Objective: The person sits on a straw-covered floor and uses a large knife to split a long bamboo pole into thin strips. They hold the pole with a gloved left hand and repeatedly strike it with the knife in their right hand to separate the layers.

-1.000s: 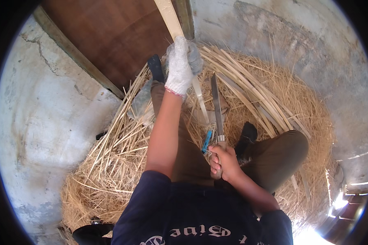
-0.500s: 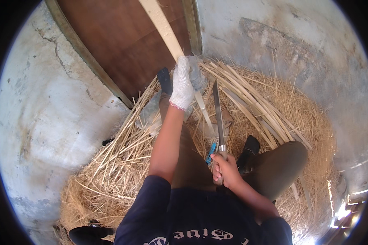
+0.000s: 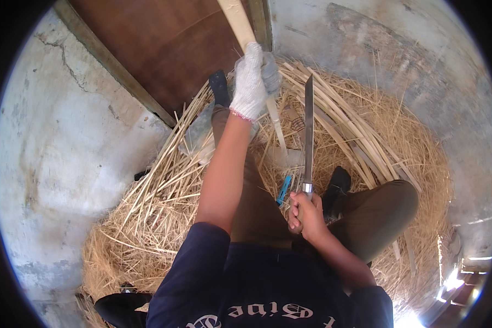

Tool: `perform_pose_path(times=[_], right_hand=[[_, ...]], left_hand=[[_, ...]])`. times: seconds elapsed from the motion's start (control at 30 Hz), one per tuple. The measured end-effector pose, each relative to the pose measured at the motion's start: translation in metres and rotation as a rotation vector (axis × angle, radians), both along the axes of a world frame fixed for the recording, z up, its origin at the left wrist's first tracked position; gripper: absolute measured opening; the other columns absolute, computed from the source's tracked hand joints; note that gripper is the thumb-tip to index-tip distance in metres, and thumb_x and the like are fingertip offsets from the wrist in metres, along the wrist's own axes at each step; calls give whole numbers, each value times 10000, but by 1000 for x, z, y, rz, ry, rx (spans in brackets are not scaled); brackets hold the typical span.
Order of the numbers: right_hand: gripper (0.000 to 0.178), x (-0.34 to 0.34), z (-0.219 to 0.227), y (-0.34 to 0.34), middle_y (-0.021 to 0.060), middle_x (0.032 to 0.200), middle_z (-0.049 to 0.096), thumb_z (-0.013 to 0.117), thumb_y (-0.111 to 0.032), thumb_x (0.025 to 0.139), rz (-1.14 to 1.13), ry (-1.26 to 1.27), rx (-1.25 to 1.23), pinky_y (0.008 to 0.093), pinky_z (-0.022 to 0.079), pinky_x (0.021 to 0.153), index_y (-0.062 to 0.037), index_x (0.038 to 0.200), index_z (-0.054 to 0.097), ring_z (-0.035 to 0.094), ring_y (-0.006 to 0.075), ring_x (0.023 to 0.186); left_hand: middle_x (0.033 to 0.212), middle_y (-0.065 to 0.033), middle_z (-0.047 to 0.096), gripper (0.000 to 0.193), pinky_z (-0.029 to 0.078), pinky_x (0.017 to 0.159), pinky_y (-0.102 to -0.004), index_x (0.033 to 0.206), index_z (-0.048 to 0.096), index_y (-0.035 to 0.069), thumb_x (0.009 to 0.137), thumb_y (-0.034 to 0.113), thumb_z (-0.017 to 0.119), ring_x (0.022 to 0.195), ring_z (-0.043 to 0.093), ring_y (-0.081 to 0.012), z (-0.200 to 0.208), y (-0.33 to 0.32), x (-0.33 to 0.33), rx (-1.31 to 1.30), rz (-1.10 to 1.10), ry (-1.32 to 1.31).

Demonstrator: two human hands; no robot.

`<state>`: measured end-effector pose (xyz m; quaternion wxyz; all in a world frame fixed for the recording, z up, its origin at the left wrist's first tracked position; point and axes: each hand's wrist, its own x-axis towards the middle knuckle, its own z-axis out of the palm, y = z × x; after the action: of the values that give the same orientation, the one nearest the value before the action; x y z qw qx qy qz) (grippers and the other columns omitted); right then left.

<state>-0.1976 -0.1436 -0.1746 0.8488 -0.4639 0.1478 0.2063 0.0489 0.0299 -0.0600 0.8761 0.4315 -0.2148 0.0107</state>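
Note:
My left hand (image 3: 250,82), in a white knitted glove, is closed around a pale, flat bamboo strip (image 3: 236,21). The strip's wide upper part runs past the top of the picture. Its narrow lower part (image 3: 277,126) slants down to a small greyish block (image 3: 287,158) on the floor. My bare right hand (image 3: 307,213) grips the wooden handle of a long, straight knife (image 3: 309,131). The blade points up and away from me, to the right of the strip and apart from it. A small blue tool (image 3: 283,189) lies just left of the knife's handle.
Split bamboo strips (image 3: 344,126) lie in a bundle at the right, and thinner sticks (image 3: 164,169) heap at the left. Fine shavings (image 3: 421,180) cover the floor around my legs. A brown door (image 3: 164,49) and worn plaster walls (image 3: 87,142) stand close by.
My left hand has shifted up and slightly right, still holding the bamboo strip. The knife has swung right, away from the strip, and its tip stands higher.

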Motion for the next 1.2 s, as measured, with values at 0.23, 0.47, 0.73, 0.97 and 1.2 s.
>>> perform_pose_path(times=[0.23, 0.47, 0.73, 0.97, 1.2], right_hand=[[301, 3, 5, -3, 21, 574, 463, 676, -235, 944, 181, 309, 35, 344, 384, 371, -90, 786, 465, 428, 148, 360], [331, -3, -3, 5, 15, 566, 442, 667, -265, 980, 20, 31, -134, 351, 359, 373, -105, 781, 456, 405, 145, 356], [359, 1, 12, -1, 15, 559, 454, 655, -252, 1002, 133, 255, -23, 320, 377, 376, -98, 755, 446, 431, 141, 371], [304, -2, 3, 3, 11, 591, 460, 667, -247, 985, 69, 107, -84, 332, 368, 382, -97, 812, 468, 423, 130, 382], [271, 4, 14, -3, 9, 591, 476, 675, -201, 977, 129, 218, -112, 322, 376, 373, -80, 826, 485, 438, 128, 377]], left_hand=[[535, 57, 246, 700, 173, 424, -296, 589, 305, 186, 992, 744, 430, 424, 219, -113, 14, -14, -2, 139, 149, 85], [535, 54, 240, 682, 166, 435, -303, 589, 305, 185, 1022, 699, 424, 430, 217, -117, 17, -19, -1, 131, 162, 94], [534, 50, 265, 680, 174, 425, -306, 594, 308, 177, 1016, 689, 460, 425, 221, -118, 17, -19, 2, 123, 197, 94], [538, 48, 278, 666, 175, 418, -306, 603, 313, 180, 1008, 675, 498, 423, 220, -116, 12, -22, 3, 89, 186, 105], [542, 46, 289, 652, 186, 413, -300, 608, 315, 181, 1016, 651, 509, 417, 236, -113, 11, -25, 2, 85, 195, 112]])
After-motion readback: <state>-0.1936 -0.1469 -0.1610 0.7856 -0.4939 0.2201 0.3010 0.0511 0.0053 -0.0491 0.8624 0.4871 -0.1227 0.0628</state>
